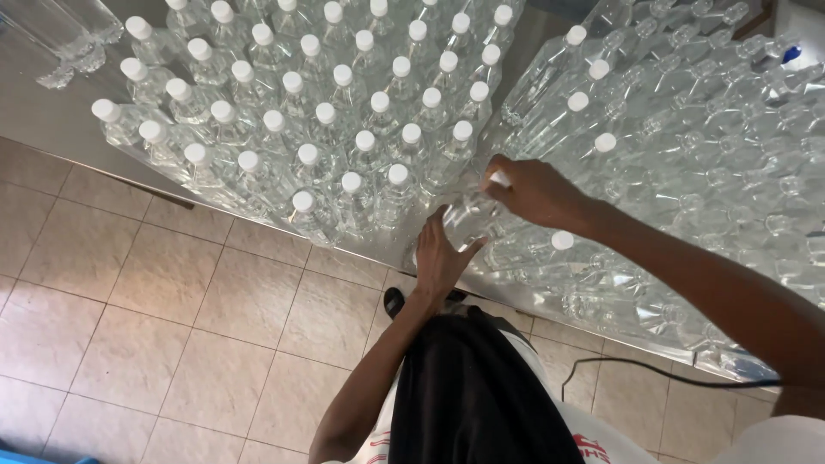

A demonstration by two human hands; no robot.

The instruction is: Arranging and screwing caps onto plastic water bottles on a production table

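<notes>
Your right hand sits just right of centre, fingers curled in a pinching grip on the white screw cap of a clear plastic bottle at the near edge of the shiny metal bench. Your left hand is at 6 o'clock from that cap, fingers spread and laid against the body of the same bottle; its grip is released, a flat press and not a clasp, as far as can be seen.

At 10 to 12 o'clock from your hands stands a tight block of clear capped bottles, each with a white cap, upright and touching one another. At 2 to 3 o'clock lies a wide crowd of clear uncapped bottles, with a few white-capped ones scattered among them. One blue cap shows at the far 2 o'clock corner.

Below the bench, beige floor tiles fill the 7 to 9 o'clock area, and a thin black cable runs across the floor at 4 o'clock.
</notes>
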